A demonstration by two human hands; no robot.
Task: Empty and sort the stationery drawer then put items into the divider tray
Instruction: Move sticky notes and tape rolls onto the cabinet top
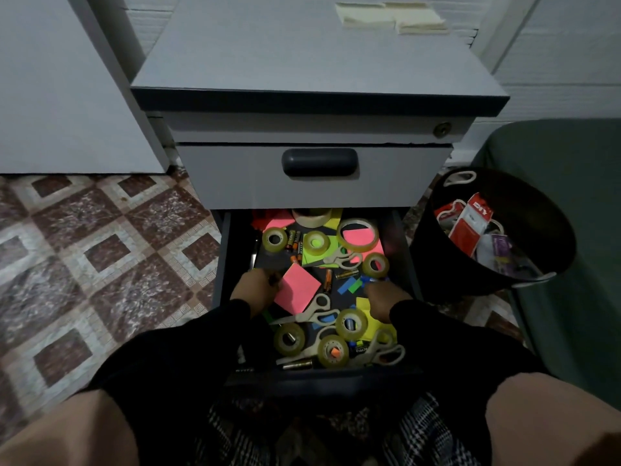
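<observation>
The left hand (255, 289) reaches down into the open drawer (224, 264), just beside a pink sticky note (297, 292); its fingers are dark and blurry, so I cannot tell if they hold anything; the right hand (381, 299) is in the drawer too, near some blue and green tabs (349, 284), and its grip may be loose, but I cannot tell; around the hands lie tape rolls (351, 323), scissors (312, 314) and batteries (327, 279); a black bin (437, 264) stands beside the grey cabinet (316, 176).
</observation>
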